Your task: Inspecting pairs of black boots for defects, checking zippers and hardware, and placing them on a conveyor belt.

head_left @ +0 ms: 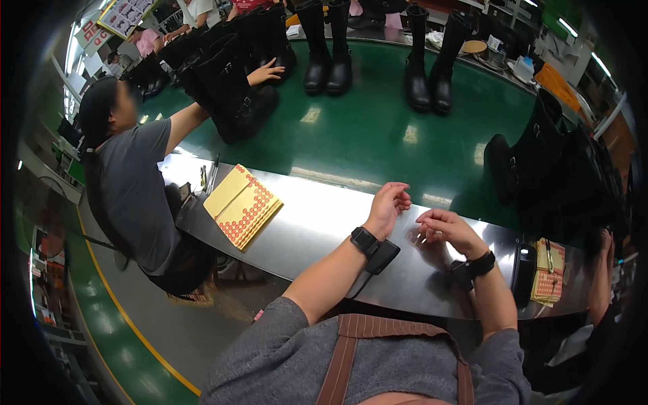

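Observation:
My left hand [390, 208] hovers over the near edge of the green table surface [378, 131], fingers loosely bent and nothing in them. Close to its right, my right hand [448, 228] hangs above the steel strip [317, 206], its fingers half curled and also holding nothing. The two hands are apart from each other. A stack of yellow sheets with red round prints [244, 206] lies on the steel to my left. Beyond my hands, a pair of black buckled boots [329, 67] and another black pair [432, 81] stand upright on the green surface.
At left a co-worker in grey [138, 182] reaches among black boots [236, 101]. More dark boots [526, 158] stand at right, near another person's arm [601, 277]. A second yellow stack [548, 273] with a pen on it lies by the right end of the steel.

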`<state>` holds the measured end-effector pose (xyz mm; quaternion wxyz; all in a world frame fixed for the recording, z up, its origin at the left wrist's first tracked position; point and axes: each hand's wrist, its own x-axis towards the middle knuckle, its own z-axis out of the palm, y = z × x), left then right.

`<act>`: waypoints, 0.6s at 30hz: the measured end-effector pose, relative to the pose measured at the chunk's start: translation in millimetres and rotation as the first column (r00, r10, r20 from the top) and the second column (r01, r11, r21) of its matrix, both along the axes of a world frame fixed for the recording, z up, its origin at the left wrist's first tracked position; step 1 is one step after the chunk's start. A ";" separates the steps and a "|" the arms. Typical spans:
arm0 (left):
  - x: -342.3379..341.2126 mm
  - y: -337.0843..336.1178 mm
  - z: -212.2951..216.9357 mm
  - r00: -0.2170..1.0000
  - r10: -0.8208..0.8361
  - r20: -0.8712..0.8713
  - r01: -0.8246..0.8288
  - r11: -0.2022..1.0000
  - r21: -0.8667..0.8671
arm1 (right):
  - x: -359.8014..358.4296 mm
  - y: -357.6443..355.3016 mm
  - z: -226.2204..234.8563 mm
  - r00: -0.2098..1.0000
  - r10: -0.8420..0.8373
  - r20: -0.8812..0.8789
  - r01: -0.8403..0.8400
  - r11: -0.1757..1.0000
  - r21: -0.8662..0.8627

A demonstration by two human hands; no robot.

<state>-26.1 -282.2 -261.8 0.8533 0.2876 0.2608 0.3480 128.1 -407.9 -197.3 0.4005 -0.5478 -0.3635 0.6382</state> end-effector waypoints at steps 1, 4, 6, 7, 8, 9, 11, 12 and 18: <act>0.5 -1.2 3.0 1.000 -0.004 -0.009 0.004 1.000 0.002 | 15.8 13.7 1.4 0.984 0.102 0.148 -0.120 0.986 0.118; 0.6 -2.5 6.0 0.999 -0.016 -0.034 0.016 1.000 0.008 | 58.0 69.9 26.5 0.717 -0.158 0.679 -0.177 0.901 0.397; 0.3 -5.3 12.2 0.998 -0.027 -0.060 0.028 1.000 0.014 | 103.9 113.1 25.7 0.421 -0.357 0.834 -0.165 0.874 0.457; -1.2 -5.0 13.3 0.998 -0.025 -0.062 0.026 1.000 0.010 | 123.6 135.2 27.2 0.308 -0.379 0.873 -0.161 0.883 0.440; -0.4 -4.4 12.8 0.997 -0.032 -0.070 0.032 0.999 0.007 | 145.5 154.3 23.2 0.203 -0.381 0.902 -0.140 0.900 0.412; 0.8 -4.5 12.6 0.996 -0.039 -0.077 0.039 0.999 0.004 | 165.8 168.9 16.5 0.089 -0.374 0.923 -0.120 0.916 0.383; 2.0 -5.6 13.8 0.996 -0.042 -0.081 0.042 0.999 -0.005 | 190.7 194.1 4.8 0.000 -0.364 0.931 -0.072 0.929 0.363; 3.2 -6.2 14.6 0.995 -0.050 -0.083 0.050 0.999 -0.008 | 199.8 206.1 0.0 -0.003 -0.359 0.933 -0.070 0.931 0.358; -2.1 -5.5 13.2 0.997 -0.025 -0.079 0.023 0.999 -0.022 | 205.1 265.6 -36.8 -0.072 -0.304 0.950 -0.109 0.949 0.295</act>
